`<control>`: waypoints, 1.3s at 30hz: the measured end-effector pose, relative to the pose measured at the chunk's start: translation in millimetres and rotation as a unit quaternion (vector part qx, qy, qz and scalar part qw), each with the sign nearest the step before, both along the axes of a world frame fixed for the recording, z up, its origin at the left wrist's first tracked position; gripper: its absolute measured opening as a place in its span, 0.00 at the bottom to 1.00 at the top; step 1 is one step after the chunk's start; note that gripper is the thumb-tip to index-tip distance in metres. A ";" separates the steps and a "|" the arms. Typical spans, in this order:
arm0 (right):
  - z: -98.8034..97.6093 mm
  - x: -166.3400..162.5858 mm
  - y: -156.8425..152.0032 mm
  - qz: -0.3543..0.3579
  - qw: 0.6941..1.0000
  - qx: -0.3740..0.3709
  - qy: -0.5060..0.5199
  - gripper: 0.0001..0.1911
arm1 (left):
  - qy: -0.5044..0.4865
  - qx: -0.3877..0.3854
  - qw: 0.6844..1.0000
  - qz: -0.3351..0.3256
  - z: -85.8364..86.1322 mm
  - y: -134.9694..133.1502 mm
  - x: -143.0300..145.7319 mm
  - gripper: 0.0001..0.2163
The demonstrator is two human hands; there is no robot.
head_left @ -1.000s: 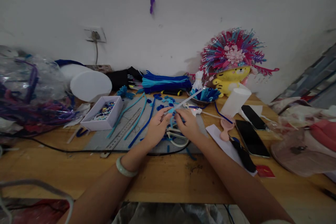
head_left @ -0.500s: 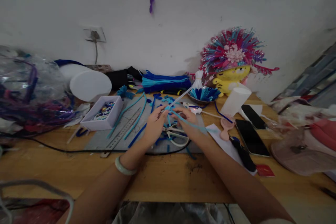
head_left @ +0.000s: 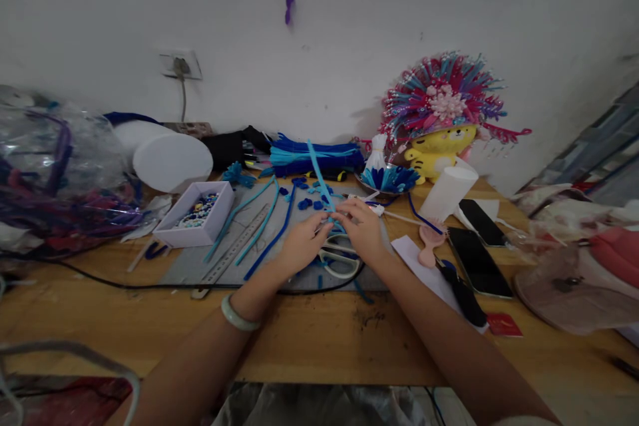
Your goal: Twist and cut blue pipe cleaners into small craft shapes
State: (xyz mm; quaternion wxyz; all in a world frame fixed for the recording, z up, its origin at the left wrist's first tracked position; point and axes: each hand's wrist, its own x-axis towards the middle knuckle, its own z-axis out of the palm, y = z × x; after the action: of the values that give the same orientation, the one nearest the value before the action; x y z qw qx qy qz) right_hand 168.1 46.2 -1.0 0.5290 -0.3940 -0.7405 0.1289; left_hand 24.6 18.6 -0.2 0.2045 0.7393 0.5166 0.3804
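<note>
My left hand (head_left: 305,238) and my right hand (head_left: 360,225) meet over the grey mat, fingertips pinched close together. Between them they grip a light-blue pipe cleaner (head_left: 318,170), whose long free end points up and away from me. What else lies between the fingertips is too small to make out. Just below my hands rest white-handled scissors (head_left: 342,267), partly covered by them. Small dark-blue pipe-cleaner pieces (head_left: 305,204) lie on the mat beyond my left fingers.
A metal ruler (head_left: 234,253) and loose blue pipe cleaners (head_left: 272,245) lie left of my hands, beside a white box of beads (head_left: 192,239). Behind stand pipe-cleaner bundles (head_left: 299,158) and a bowl of blue pieces (head_left: 389,180). Phones (head_left: 479,263) lie at right.
The light-blue pipe cleaner has swung from trailing over my right wrist to pointing up and away. The white strip that rose from my fingers is down. My right hand has turned inward.
</note>
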 end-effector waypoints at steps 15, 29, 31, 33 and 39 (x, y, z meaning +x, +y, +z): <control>8.8 2.5 -5.8 -0.068 0.993 0.049 -0.084 0.05 | -0.014 0.009 1.000 0.007 4.5 -6.4 3.5 0.13; 5.8 6.7 -3.7 0.047 0.987 0.076 -0.133 0.15 | -0.031 0.054 0.998 -0.005 3.2 -8.3 0.9 0.13; 6.5 6.5 -5.1 0.055 0.988 0.053 -0.131 0.15 | 0.025 0.090 0.996 -0.002 2.9 -10.4 1.3 0.14; 6.9 6.7 -6.6 0.053 0.988 0.045 -0.138 0.15 | 0.080 0.138 0.987 0.010 2.1 -12.0 0.9 0.16; 8.4 9.1 -5.9 0.047 0.980 0.078 -0.178 0.18 | 0.142 0.190 0.971 0.009 0.3 -12.2 -2.6 0.17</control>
State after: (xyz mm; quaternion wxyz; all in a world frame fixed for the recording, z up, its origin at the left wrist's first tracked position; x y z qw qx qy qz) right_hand 177.2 40.3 7.4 0.4111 -0.3328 -0.8483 0.0239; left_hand 22.0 6.4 0.1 -0.0185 0.8065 0.4654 0.3642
